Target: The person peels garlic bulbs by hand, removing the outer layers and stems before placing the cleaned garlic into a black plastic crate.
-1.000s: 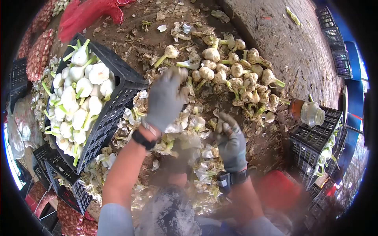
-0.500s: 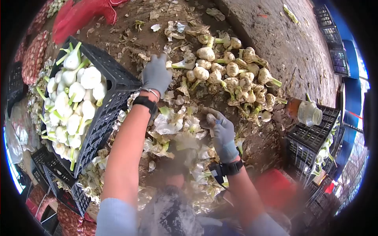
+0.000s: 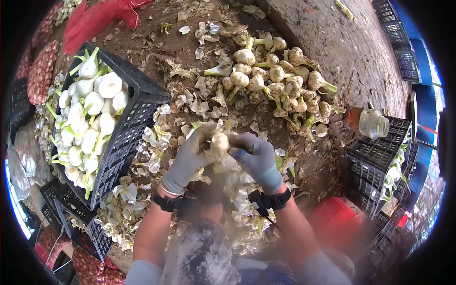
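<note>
Both gloved hands meet low in front of me around a garlic bulb (image 3: 219,144), pale and dirt-stained. My left hand (image 3: 188,159) is closed on it from the left, fingers curled at its side. From the right, my right hand (image 3: 259,159) presses its fingertips to the same bulb, with a bit of blue showing by the thumb. Below them, loose papery garlic skins (image 3: 237,190) cover the ground. A heap of unpeeled garlic (image 3: 285,85) lies beyond the hands, roots and cut stems pointing every way.
At left a black crate (image 3: 137,102) is piled with clean white garlic (image 3: 90,118). A glass jar (image 3: 373,124) lies tipped beside another black crate (image 3: 375,156) at right. Red mesh sacking (image 3: 97,21) lies at the back left; a red object (image 3: 332,213) is near my right arm.
My left hand has come back from the left edge of the heap to meet my right hand. The right moved slightly left, and the bulb now shows between them.
</note>
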Motion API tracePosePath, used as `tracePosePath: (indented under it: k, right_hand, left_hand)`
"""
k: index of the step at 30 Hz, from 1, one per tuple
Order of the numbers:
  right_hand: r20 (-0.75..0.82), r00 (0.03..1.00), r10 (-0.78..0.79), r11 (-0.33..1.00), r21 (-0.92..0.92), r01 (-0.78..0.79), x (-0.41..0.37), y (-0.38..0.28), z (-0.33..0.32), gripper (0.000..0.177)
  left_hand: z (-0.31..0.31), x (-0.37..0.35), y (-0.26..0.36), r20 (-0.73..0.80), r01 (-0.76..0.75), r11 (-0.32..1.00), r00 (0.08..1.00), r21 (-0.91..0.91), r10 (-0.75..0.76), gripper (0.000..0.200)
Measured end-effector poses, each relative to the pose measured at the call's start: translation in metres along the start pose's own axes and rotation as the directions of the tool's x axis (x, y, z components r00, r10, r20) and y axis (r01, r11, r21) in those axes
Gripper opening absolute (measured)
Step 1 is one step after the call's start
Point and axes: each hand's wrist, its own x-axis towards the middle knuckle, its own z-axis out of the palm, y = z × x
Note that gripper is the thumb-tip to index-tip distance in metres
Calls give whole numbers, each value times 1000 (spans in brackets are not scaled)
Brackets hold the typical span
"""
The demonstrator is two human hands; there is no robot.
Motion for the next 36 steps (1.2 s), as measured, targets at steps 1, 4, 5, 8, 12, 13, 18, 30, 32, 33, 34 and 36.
tracePosePath:
  k: [1,4,5,8,12,13,18,30,32,33,34,36]
  right_hand:
    - [62,995,-72,992,-98,78,-3,-1,0,25]
    - [-34,991,-133,987,-99,129,-7,-1,1,21]
    - [-118,988,-97,995,-48,92,-9,1,0,18]
    - [-407,911,62,984,176,11,-11,15,-23,11]
    - [-245,960,134,966,247,-72,-30,38,4,28]
    - [-245,960,132,966,247,-70,-28,43,13,28]
    - [-306,934,184,972,198,-127,-24,40,35,31]
    - [-84,961,264,863,466,-196,-24,-4,15,9]
    - [-28,959,282,805,550,-221,-24,-8,15,12]
    - [-13,974,226,871,450,-196,-26,-6,13,15]
    - [10,986,168,925,345,-161,-28,-3,10,18]
    - [63,997,45,972,226,-58,-26,4,-3,20]
  left_hand:
    - [-1,-7,5,-2,1,1000,1000,3,-1,56]
    - [5,-22,9,-30,6,934,1000,356,6,54]
    - [9,-25,10,-28,7,933,1000,360,3,54]
    - [19,-33,9,-195,1,876,975,482,106,52]
    - [23,-35,-20,-223,-73,859,951,507,213,52]
    - [22,-34,-26,-189,-85,788,950,610,249,53]
    - [32,-31,-21,-198,-149,838,936,525,291,50]
    - [28,-24,-10,-117,-95,893,980,441,162,50]
    - [17,-26,-13,-93,-55,964,992,261,82,48]
    - [15,-26,-13,-53,-1,998,999,69,5,47]
    - [19,-29,-13,-92,82,992,991,-101,-92,55]
    - [15,-30,-4,-13,195,965,980,-173,-200,59]
